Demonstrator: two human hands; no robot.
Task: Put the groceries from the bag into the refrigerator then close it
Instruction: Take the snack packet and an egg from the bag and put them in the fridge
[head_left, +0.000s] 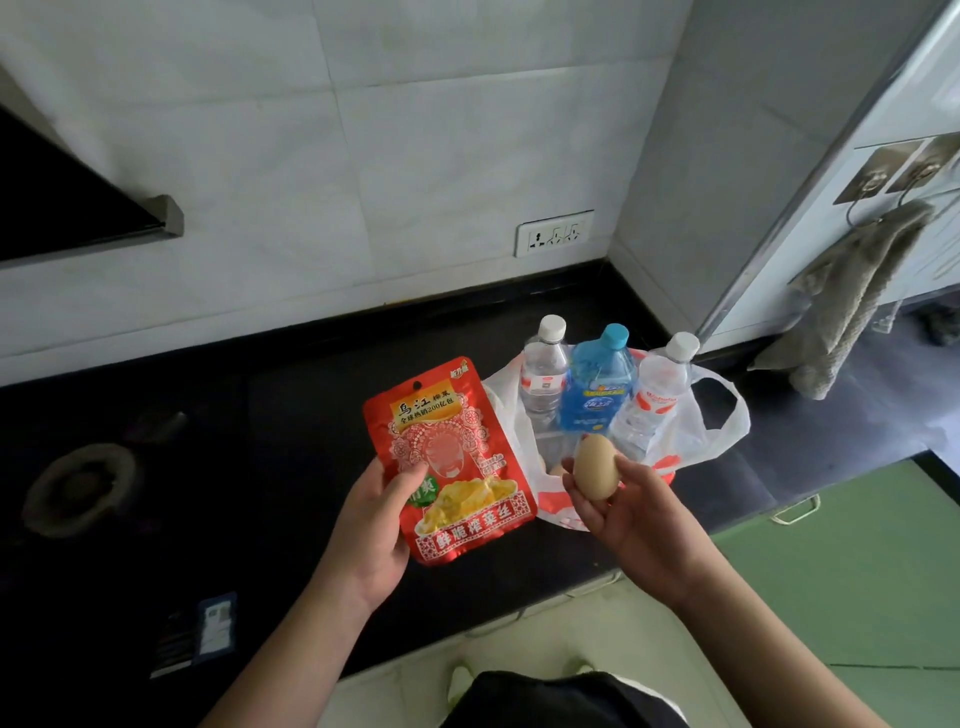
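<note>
My left hand (371, 525) grips a red snack packet (449, 457) by its lower left edge, holding it above the black counter. My right hand (636, 514) holds a brown egg (596, 466) in its fingertips just in front of the white plastic bag (719, 415). The bag stands open on the counter. In it stand a clear water bottle (543, 371), a blue bottle (597, 389) and another clear bottle with red print (657, 395). More eggs (555, 470) peek out low inside the bag. The refrigerator (883, 171) is at the right, seen from its side.
The black counter (260, 467) carries a gas burner (78, 488) at the left. A range hood (78, 208) hangs at upper left. A wall socket (553, 233) sits on the tiled wall. A towel (852, 296) hangs on the fridge's side. A green cabinet (857, 571) lies lower right.
</note>
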